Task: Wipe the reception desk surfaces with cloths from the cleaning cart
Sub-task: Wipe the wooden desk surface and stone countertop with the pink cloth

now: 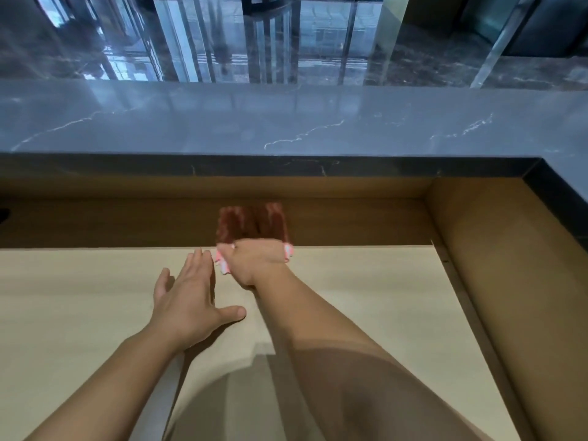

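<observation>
Head view: right hand [256, 264] pressed a pink cloth [222, 262] at the light lower desk [79, 281] back edge. Left hand [187, 297] lay flat, fingers spread, holding nothing. Marble counter [286, 122] probably still pending.

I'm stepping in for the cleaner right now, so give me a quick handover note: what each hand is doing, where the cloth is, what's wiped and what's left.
Right hand: pressing the pink cloth against the back edge of the light wooden lower desk, at the foot of the brown back panel.
Left hand: open, flat, empty, on the lower desk beside the cloth.
Done: cannot tell which areas are already wiped; no marks show.
Left: likely the rest of the lower desk, the back panel, the side panel and the dark marble top counter. The cart is out of view.
</observation>
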The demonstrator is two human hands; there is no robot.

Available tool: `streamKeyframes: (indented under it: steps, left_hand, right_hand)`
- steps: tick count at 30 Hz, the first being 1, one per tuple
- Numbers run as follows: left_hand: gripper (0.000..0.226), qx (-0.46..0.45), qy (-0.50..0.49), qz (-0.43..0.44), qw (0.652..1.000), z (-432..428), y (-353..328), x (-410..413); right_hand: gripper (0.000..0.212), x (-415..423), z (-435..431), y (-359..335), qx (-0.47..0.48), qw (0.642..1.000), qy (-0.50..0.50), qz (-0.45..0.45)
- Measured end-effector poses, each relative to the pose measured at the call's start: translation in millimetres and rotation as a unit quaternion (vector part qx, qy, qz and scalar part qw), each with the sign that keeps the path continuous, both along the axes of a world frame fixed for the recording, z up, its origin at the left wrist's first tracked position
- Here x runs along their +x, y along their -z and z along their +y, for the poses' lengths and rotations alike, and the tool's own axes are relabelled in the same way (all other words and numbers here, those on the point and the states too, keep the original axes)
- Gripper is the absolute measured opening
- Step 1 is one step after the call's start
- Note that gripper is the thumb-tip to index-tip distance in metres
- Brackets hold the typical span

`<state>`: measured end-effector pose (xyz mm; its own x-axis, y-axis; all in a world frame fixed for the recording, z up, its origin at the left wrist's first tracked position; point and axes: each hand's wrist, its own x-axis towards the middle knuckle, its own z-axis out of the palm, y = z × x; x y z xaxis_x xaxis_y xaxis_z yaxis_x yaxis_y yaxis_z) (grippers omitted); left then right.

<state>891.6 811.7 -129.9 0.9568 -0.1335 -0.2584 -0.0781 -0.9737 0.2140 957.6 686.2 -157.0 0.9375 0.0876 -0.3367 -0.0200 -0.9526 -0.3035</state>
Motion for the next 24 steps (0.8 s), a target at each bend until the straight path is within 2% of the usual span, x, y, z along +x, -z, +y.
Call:
streamKeyframes:
  steps: [5, 10, 12, 14, 16, 18, 20, 21, 24]
  left_hand:
    - [0.115, 0.021, 0.018, 0.037, 0.999, -2.7, -11.8, -11.0]
    - [0.117, 0.032, 0.056, 0.062, 0.996, -20.5, -15.8, -27.1]
    - [0.104, 0.044, 0.063, 0.064, 0.995, -21.4, -16.7, -35.0]
    - [0.080, 0.051, 0.067, 0.057, 0.995, -19.8, -19.2, -43.5]
    - [0.073, 0.052, 0.063, 0.050, 0.995, -17.0, -23.0, -51.7]
    - [0.084, 0.058, 0.063, 0.049, 0.995, -13.3, -24.3, -59.0]
    - [0.110, 0.075, 0.056, 0.060, 0.994, -9.7, -21.8, -65.4]
    - [0.116, 0.076, 0.052, 0.065, 0.994, -8.4, -20.2, -68.3]
    - [0.116, 0.063, 0.046, 0.074, 0.994, -6.3, -17.3, -70.0]
  right_hand:
    - [0.059, -7.8, -18.3, -10.9, -0.009, 0.999, -0.041, -0.007]
    - [0.065, -34.5, -103.9, -15.4, -0.069, 0.996, 0.050, -0.012]
    - [0.064, -51.2, -150.0, -17.4, -0.136, 0.987, 0.085, -0.025]
    - [0.059, -71.8, -193.4, -18.0, -0.190, 0.974, 0.119, -0.043]
    - [0.059, -89.9, -223.1, -15.0, -0.177, 0.970, 0.161, -0.052]
    - [0.059, -98.8, -234.2, -10.3, -0.149, 0.971, 0.181, -0.043]
    - [0.059, -99.2, -228.7, -7.7, -0.141, 0.969, 0.198, -0.033]
    - [0.059, -97.8, -220.8, -6.9, -0.139, 0.967, 0.212, -0.030]
    - [0.059, -96.0, -180.5, -6.3, -0.137, 0.966, 0.216, -0.032]
